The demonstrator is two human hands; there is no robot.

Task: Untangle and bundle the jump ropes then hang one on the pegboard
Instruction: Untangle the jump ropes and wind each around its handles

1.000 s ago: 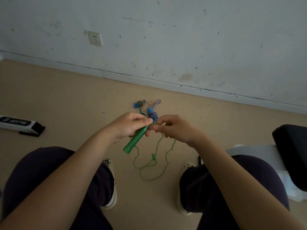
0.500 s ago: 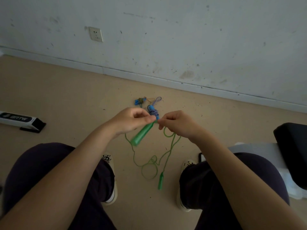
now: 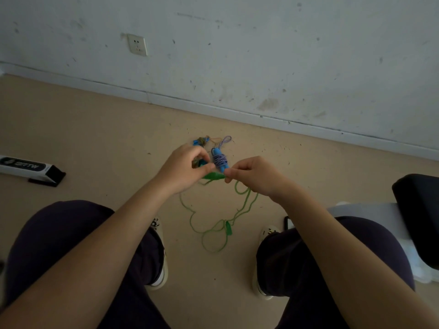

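green jump rope (image 3: pixel 221 224) dangling loose, blue-handled rope (image 3: pixel 220 160) bundled on floor

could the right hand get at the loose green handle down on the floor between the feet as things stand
Probably yes: the loose green handle lies in the open, nothing over it, but the right hand is pinching the green rope and must let go first.

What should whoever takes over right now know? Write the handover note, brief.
Left hand: grips one green handle.
Right hand: pinches the green cord by that handle.
The other green handle and the slack loops hang between the knees.
Blue rope bundle, wound in its striped cord, lies on the floor; a second small bundle lies behind it.
Done: blue rope bundled.
Left: bundle the green rope, hang one; no pegboard in view.
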